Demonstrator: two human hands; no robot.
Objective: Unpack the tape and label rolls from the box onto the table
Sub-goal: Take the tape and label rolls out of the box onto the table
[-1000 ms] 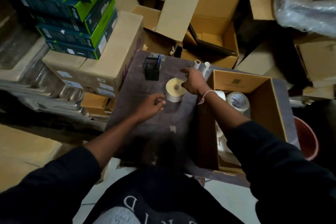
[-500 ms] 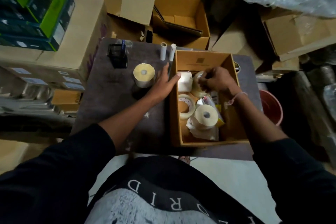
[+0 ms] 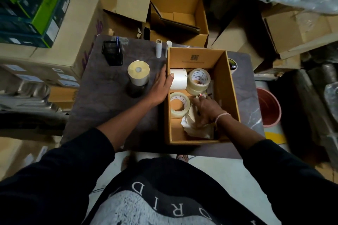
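- rolls: one label roll (image 3: pixel 138 73) already stands on the table (image 3: pixel 102 100), left of the box (image 3: pixel 229 96); the rest sit in the box: a white roll (image 3: pixel 178 81) at the far left, a tape roll (image 3: pixel 199 80) beside it, another tape roll (image 3: pixel 179 104) nearer, and loose paper (image 3: pixel 197 128) at the near end.
- left hand (image 3: pixel 161 87) lies flat with straight fingers against the box's left wall, thumb over the rim and touching the white roll; it seems to be steadying the box, and should go on doing so during the lift.
- right hand (image 3: pixel 206 108) is down in the box over the paper, fingers curled; what it holds, if anything, i cannot tell.
- to do this step well, i judge: get a full grip round one roll, lift it straight up past the rim, and set it on end beside the label roll, away from the table edge.
- table is dark and mottled; a black pen holder (image 3: pixel 112 53) and two thin white tubes (image 3: pixel 158 48) stand at its far side.
- room: stacked cartons (image 3: pixel 60 45) and green boxes (image 3: pixel 34 5) on the left, open cartons behind, plastic wrap and a red bucket (image 3: pixel 268 107) on the right.
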